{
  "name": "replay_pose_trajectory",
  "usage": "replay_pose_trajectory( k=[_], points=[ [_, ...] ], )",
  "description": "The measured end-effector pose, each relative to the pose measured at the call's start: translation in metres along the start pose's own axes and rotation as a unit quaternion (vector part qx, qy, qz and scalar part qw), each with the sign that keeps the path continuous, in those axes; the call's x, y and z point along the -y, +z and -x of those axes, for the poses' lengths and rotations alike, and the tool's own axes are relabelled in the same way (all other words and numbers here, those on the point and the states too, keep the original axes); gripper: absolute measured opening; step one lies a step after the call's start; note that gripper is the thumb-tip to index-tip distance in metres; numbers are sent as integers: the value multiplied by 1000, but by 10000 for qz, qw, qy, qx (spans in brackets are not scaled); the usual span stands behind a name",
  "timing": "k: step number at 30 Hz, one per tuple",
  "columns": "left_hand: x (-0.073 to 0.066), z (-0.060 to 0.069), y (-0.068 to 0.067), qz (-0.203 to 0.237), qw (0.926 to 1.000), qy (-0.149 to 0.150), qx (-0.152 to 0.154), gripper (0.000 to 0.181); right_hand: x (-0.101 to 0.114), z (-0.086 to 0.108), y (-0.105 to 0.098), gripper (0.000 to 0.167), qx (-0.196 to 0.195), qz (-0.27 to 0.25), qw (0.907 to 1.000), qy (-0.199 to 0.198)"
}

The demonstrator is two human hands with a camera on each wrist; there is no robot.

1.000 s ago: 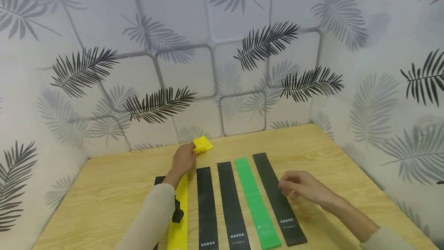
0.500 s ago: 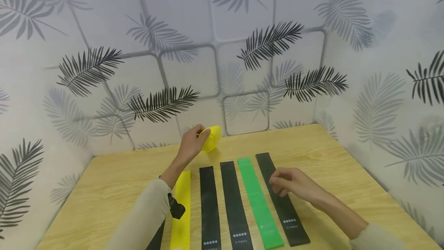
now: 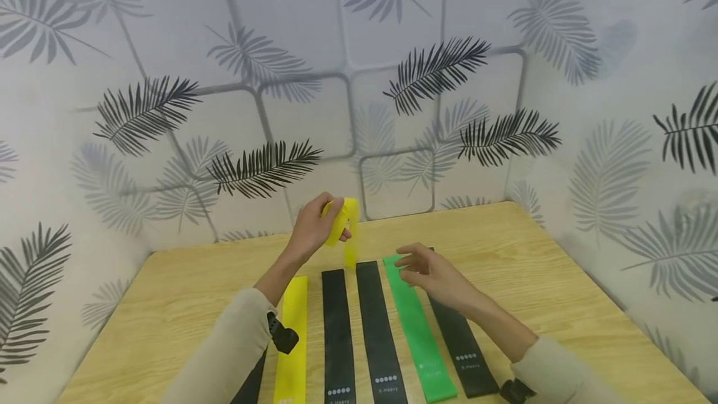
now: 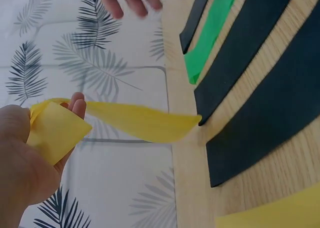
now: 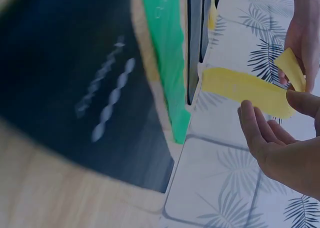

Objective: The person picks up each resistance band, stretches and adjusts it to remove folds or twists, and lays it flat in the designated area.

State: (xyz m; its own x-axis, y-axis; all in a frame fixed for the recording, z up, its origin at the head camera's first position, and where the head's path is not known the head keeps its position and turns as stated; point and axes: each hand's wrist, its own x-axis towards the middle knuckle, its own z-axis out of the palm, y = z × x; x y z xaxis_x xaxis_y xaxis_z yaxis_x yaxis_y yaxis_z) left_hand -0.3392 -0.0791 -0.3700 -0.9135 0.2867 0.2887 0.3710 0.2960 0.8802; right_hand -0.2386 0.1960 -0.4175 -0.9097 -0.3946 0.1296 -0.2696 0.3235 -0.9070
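Note:
Up near the table's back edge, my left hand (image 3: 315, 224) grips a yellow resistance band (image 3: 351, 243). Part of it is bunched in the fingers and a loose length hangs down, which the left wrist view shows as a long strip (image 4: 145, 123). My right hand (image 3: 434, 274) hovers over the far end of a green resistance band (image 3: 421, 335), fingers loosely bent and holding nothing. In the right wrist view that hand (image 5: 285, 153) is apart from the yellow strip, which passes behind its fingertips.
Other bands lie side by side on the wooden table (image 3: 538, 304): a yellow one (image 3: 297, 310), black ones left (image 3: 338, 329) and middle (image 3: 380, 329), and a black one (image 3: 462, 345) right of the green. Another black band (image 3: 249, 385) is mostly hidden by my left sleeve. A leaf-patterned wall stands behind.
My left hand has lifted the folded yellow band off the table, and a length of it now hangs down. My right hand has moved left, from the right black band to over the green one.

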Motion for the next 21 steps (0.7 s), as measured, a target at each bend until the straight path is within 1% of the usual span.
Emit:
replay_pose_trajectory(
  k=[2,5,7,9,12,14,17,19,21],
  points=[
    [-4,0,-1,68,9999,93,26,39,3,-11,6,51,-150,53,9999,-47],
    [-11,0,-4,179,9995,229,133,39,6,-26,13,52,-421,-48,9991,1],
    [-17,1,-5,341,9983,353,308,40,7,-35,16,52,-588,-192,9981,23],
    [-24,2,-5,495,9959,494,574,39,6,-42,17,52,-624,-467,9970,16],
    [-34,6,-2,765,9886,720,1083,36,4,-47,17,52,-520,-869,9948,-47],
    [-40,8,0,796,9841,849,1345,33,3,-46,16,47,-386,-1082,9933,-113],
    [-44,10,2,741,9794,1024,1577,29,4,-38,13,31,-158,-1391,9900,-166],
    [-44,9,3,678,9781,1063,1656,32,5,-30,9,21,98,-1746,9845,-136],
    [-41,7,6,625,9772,1045,1741,37,6,-19,3,17,274,-2055,9783,-54]
  ],
)
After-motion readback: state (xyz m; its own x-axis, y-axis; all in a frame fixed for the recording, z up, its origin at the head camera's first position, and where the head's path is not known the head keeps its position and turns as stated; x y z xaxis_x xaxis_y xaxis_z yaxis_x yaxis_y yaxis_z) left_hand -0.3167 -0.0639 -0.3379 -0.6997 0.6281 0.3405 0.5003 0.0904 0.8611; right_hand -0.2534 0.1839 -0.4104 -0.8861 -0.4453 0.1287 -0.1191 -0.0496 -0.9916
